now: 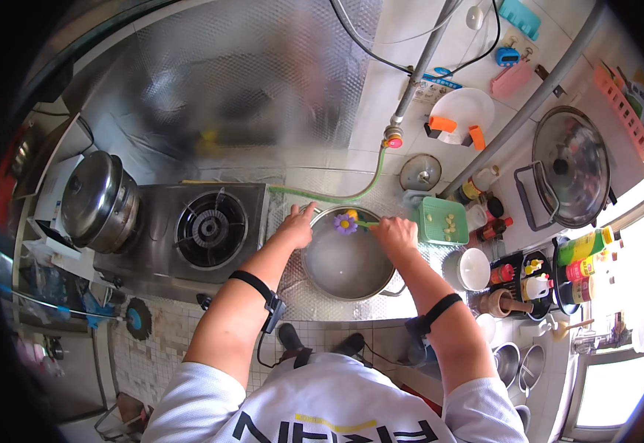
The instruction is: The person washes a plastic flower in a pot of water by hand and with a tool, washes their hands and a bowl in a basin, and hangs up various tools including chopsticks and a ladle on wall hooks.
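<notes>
A wide steel pot [348, 271] stands on the foil-covered counter before me, and its inside looks hazy. My left hand [298, 228] is at the pot's upper left rim, over the place of one side handle; its fingertips point away from me. In my right hand [398, 237] is the green handle of a flower-shaped brush [345, 223], whose purple head with a pale centre is over the far part of the pot. Something yellow and dark shows behind the flower, too small to make out.
A gas stove [211, 227] with a lidded steel pot [100, 202] lies to the left. Right of the pot are a green basket [433, 221] with garlic cloves, a white bowl [474, 269] and several seasoning bottles [585, 246]. A green gas hose [327, 196] runs behind the pot.
</notes>
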The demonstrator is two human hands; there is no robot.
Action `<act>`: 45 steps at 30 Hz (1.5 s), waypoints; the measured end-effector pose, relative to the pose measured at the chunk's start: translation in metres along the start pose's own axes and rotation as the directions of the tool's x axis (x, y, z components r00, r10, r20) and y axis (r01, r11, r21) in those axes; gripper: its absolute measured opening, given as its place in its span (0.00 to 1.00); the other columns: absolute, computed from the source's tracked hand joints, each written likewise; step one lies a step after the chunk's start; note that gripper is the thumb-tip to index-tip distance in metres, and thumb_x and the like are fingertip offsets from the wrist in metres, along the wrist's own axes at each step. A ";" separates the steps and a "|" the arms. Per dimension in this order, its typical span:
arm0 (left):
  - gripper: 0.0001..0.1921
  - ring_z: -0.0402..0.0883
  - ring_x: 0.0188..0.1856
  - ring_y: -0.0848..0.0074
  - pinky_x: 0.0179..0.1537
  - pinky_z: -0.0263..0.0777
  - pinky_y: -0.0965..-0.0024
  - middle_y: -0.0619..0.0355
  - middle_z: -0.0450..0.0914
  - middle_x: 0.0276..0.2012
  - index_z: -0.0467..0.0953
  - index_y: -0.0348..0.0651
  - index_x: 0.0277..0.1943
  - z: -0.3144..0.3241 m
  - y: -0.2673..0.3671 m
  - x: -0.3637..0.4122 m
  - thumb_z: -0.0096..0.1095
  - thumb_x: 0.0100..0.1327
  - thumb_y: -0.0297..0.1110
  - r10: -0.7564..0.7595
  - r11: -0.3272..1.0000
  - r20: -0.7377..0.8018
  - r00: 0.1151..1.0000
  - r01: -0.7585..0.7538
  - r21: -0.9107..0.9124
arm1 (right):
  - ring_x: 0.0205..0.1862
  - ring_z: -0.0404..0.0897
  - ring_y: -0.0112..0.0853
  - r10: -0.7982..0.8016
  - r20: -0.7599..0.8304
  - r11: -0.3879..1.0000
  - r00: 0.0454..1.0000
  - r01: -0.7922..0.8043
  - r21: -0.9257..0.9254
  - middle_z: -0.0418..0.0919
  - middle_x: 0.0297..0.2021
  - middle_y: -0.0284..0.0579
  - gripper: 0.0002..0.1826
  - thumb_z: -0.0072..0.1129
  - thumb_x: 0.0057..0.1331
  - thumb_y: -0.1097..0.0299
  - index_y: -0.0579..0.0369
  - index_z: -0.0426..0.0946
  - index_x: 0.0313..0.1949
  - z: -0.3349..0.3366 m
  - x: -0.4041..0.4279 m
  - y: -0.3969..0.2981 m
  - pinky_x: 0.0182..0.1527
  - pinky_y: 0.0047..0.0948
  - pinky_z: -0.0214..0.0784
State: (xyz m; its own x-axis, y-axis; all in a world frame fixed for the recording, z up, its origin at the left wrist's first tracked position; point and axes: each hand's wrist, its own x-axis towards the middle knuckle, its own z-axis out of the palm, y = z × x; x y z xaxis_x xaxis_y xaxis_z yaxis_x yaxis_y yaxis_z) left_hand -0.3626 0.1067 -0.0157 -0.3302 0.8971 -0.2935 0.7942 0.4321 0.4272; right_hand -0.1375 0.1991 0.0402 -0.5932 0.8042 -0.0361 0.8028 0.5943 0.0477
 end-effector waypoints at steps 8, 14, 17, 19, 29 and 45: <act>0.41 0.61 0.67 0.45 0.64 0.63 0.59 0.31 0.45 0.70 0.43 0.57 0.74 -0.016 0.006 -0.003 0.58 0.62 0.28 -0.002 0.999 0.132 0.991 0.008 -0.041 | 0.31 0.83 0.43 -0.009 -0.097 1.000 0.995 0.010 0.004 0.83 0.26 0.48 0.21 0.57 0.61 0.45 0.50 0.83 0.29 0.006 0.007 0.006 0.34 0.41 0.72; 0.40 0.69 0.62 0.49 0.59 0.69 0.55 0.40 0.55 0.66 0.46 0.59 0.73 -0.004 -0.004 0.004 0.56 0.60 0.25 -0.024 1.000 0.067 0.997 0.025 -0.005 | 0.38 0.83 0.44 0.116 0.020 0.992 0.993 -0.117 0.050 0.83 0.29 0.50 0.22 0.56 0.61 0.43 0.49 0.84 0.34 0.015 0.005 0.013 0.41 0.41 0.73; 0.36 0.70 0.61 0.53 0.58 0.69 0.56 0.44 0.59 0.64 0.50 0.54 0.72 -0.010 0.013 0.000 0.56 0.61 0.29 -0.036 0.995 0.061 0.997 0.030 0.095 | 0.40 0.82 0.44 0.150 0.112 0.986 0.982 -0.157 0.053 0.83 0.31 0.49 0.22 0.57 0.61 0.43 0.50 0.83 0.36 0.033 -0.011 0.030 0.43 0.41 0.72; 0.30 0.70 0.61 0.54 0.58 0.68 0.57 0.44 0.62 0.62 0.59 0.50 0.67 -0.008 0.015 0.001 0.57 0.62 0.34 0.055 0.978 -0.050 0.997 -0.044 0.202 | 0.39 0.83 0.44 0.113 0.102 0.989 0.988 -0.122 0.086 0.83 0.30 0.49 0.21 0.57 0.60 0.45 0.51 0.82 0.35 0.038 -0.026 0.024 0.41 0.42 0.73; 0.14 0.81 0.42 0.58 0.43 0.76 0.56 0.47 0.79 0.36 0.81 0.39 0.32 0.025 0.040 0.049 0.60 0.60 0.43 0.360 0.914 -0.338 0.870 -0.256 0.315 | 0.27 0.82 0.38 -0.071 -0.206 0.976 0.976 0.111 0.189 0.77 0.24 0.41 0.13 0.58 0.60 0.54 0.50 0.73 0.29 0.076 -0.066 0.014 0.28 0.38 0.74; 0.18 0.84 0.34 0.57 0.34 0.79 0.58 0.47 0.80 0.30 0.79 0.36 0.29 0.038 0.038 0.056 0.59 0.60 0.46 0.489 0.758 -0.318 0.812 -0.215 0.616 | 0.26 0.82 0.37 -0.090 -0.271 0.946 0.958 0.168 0.278 0.77 0.23 0.40 0.13 0.59 0.60 0.56 0.52 0.72 0.28 0.076 -0.068 0.016 0.27 0.37 0.74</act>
State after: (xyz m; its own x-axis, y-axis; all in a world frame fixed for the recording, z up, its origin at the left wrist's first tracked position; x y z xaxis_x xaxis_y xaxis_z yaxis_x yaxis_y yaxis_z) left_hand -0.3315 0.1701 -0.0479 -0.0417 0.9692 0.2428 0.9872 0.0775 -0.1397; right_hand -0.0792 0.1540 -0.0323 -0.6571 0.7173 0.2316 0.6766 0.6968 -0.2380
